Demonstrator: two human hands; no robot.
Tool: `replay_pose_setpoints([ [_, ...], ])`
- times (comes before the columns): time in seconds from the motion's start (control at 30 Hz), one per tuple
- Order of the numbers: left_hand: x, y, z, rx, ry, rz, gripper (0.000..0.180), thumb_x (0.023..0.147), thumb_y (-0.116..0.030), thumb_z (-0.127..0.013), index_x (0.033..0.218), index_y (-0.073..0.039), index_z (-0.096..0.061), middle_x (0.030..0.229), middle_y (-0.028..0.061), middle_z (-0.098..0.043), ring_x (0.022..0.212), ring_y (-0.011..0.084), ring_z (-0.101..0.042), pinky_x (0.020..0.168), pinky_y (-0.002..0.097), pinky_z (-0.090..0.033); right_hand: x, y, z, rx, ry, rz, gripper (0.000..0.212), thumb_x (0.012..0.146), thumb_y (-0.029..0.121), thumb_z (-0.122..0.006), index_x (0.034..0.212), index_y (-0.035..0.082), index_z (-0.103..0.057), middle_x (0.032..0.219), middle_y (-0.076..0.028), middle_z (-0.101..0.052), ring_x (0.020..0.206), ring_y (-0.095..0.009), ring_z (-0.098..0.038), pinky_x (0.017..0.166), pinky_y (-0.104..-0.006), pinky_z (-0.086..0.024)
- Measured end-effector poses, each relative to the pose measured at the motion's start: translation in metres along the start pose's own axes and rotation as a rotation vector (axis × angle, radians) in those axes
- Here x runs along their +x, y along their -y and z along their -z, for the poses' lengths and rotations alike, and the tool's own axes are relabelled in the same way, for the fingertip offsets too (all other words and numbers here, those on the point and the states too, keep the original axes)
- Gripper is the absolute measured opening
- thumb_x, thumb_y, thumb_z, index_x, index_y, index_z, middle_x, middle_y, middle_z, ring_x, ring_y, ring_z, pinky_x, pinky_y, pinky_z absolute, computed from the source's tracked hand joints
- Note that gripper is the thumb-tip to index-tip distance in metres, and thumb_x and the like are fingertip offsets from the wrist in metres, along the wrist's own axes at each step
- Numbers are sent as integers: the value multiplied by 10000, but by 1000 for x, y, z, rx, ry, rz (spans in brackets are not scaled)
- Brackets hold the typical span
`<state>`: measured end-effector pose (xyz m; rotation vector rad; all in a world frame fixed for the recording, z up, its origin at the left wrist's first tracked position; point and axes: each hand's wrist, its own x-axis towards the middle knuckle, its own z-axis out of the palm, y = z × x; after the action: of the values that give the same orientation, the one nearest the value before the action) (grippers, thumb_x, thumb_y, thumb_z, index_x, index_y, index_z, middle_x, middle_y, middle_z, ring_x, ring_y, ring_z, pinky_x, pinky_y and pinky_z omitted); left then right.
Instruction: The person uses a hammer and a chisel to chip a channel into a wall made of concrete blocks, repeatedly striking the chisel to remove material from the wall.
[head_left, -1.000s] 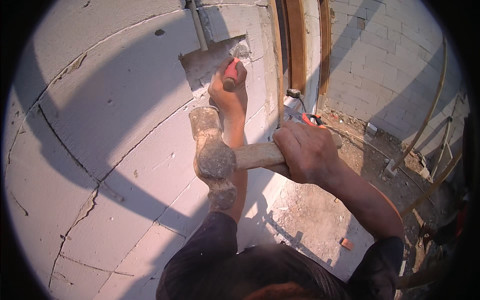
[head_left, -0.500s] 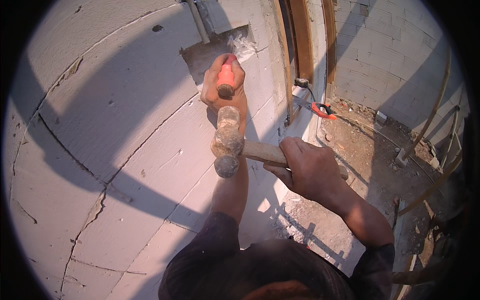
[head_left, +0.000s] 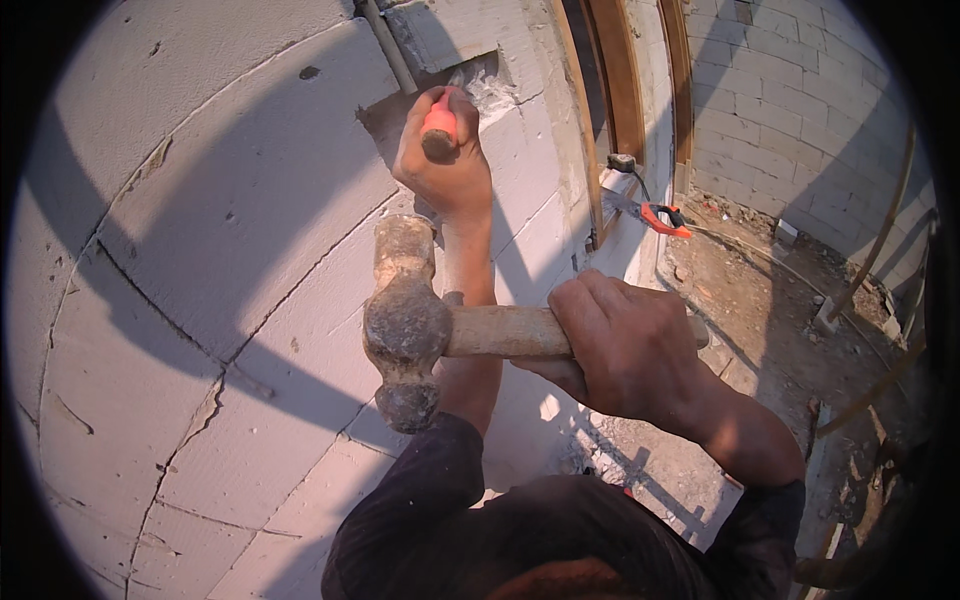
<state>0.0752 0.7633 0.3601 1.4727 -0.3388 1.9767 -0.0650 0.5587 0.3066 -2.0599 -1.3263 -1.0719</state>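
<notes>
My left hand (head_left: 445, 165) is wrapped round the red-orange handle of a chisel (head_left: 440, 130), its worn butt end facing me. The chisel's blade reaches into a rough rectangular recess (head_left: 385, 120) cut in the pale block wall (head_left: 290, 250); its tip is mostly hidden beyond the hand. In my right hand (head_left: 635, 345) is a ball-peen hammer (head_left: 408, 325), gripped by its wooden handle. The hammer's rusty head is raised toward me, in front of my left forearm and apart from the chisel.
A grey conduit pipe (head_left: 388, 45) runs down into the recess. Right of it stands a brown wooden frame (head_left: 615, 85). On a ledge lie a handsaw with an orange-black handle (head_left: 665, 220) and a tape measure (head_left: 621, 162). Poles (head_left: 880, 225) lean over the rubble-strewn ground (head_left: 740, 290).
The hammer head has come back toward me and slightly left, away from the chisel, and looks larger. My left hand and the chisel have shifted slightly up and left.
</notes>
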Motion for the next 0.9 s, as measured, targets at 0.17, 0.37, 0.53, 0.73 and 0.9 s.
replay_pose_setpoints([
  [0.17, 4, 1, -10, -10, -9, -16, 197, 869, -148, -744, 915, 41, -714, 800, 154, -720, 724, 253, -702, 702, 335, -553, 0, -10, 3, -19, -93, 35, 315, 856, 328, -700, 905, 58, -547, 720, -46, -516, 569, -198, -614, 444, -338, -469],
  [0.37, 4, 0, -17, 7, -35, -41, 212, 854, -163, -737, 895, 44, -717, 767, 158, -708, 697, 254, -692, 672, 331, -541, 19, -12, 3, 22, -275, 258, 225, 872, 251, -672, 872, 74, -533, 703, -46, -519, 539, -188, -605, 418, -330, -449],
  [0.53, -7, 6, -39, -319, -82, 74, 211, 854, -173, -721, 894, 34, -720, 770, 137, -706, 690, 222, -676, 668, 324, -530, 35, -58, -5, -72, -172, 20, 348, 883, 346, -702, 859, 34, -549, 643, -79, -501, 522, -212, -593, 464, -339, -470],
  [0.73, 4, -20, -26, 96, 15, 148, 267, 868, -226, -720, 998, 7, -708, 823, 87, -679, 745, 194, -632, 729, 326, -518, 31, -54, 6, 45, -322, 290, 379, 939, 399, -669, 879, 46, -543, 640, -83, -563, 519, -242, -624, 467, -346, -494],
  [0.9, -1, -38, -33, 122, -2, 298, 224, 848, -235, -724, 914, -22, -749, 744, 102, -687, 655, 201, -630, 639, 331, -525, 46, -71, 10, -31, -19, -32, 407, 931, 419, -676, 861, 49, -520, 640, -68, -548, 511, -224, -612, 436, -345, -483],
])
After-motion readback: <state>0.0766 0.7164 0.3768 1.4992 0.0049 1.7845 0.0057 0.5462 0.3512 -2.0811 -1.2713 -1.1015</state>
